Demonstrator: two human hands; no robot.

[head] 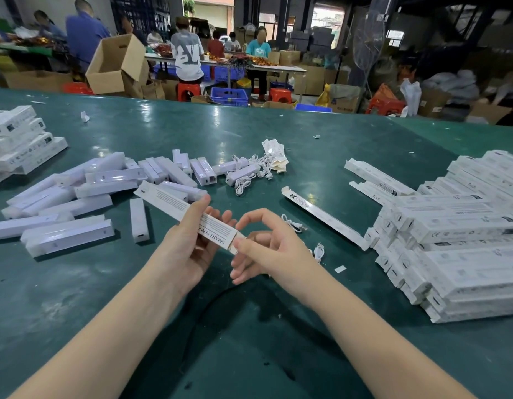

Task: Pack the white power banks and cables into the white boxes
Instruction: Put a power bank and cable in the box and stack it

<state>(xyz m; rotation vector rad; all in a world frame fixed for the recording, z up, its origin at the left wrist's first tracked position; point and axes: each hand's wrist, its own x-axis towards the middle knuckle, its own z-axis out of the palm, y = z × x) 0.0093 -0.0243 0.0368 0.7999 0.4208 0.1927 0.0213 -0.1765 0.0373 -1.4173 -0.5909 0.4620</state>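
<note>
1. I see my left hand (189, 243) curled round a long white box (174, 207), thumb on its upper face and fingers beneath; the box runs slantwise from the hand up and to the left, held above the green desk (76, 298).
2. My right hand (266, 249) is at the near end of that box, forefinger and thumb pinching the end flap (the other fingers hang loosely curled below it). Print on the box side reads "SMART SENS", the rest hidden by the hand.
3. Left of the hands lies a loose scatter of white power banks (71, 197), long bars lying flat at all angles, some touching, one short bar (139, 220) lying apart just beside the left hand.
4. Beyond the hands, near the middle of the desk, sits a tangle of white cables (249, 174) with one power bank among them and small paper leaflets (275, 156) just behind.
5. One coiled cable (292, 223) lies just beyond the right hand, another (318, 251) close to its right.
6. An unfolded flat box (321, 217) lies slantwise to the right of the hands; two more flat ones lie farther back.
7. On the right a large heap of white boxes (465, 240) is stacked in layers; a smaller stack (19, 142) stands far left.
8. Behind the desk, people work at other tables among cardboard cartons (114, 64), red stools and blue crates.
</note>
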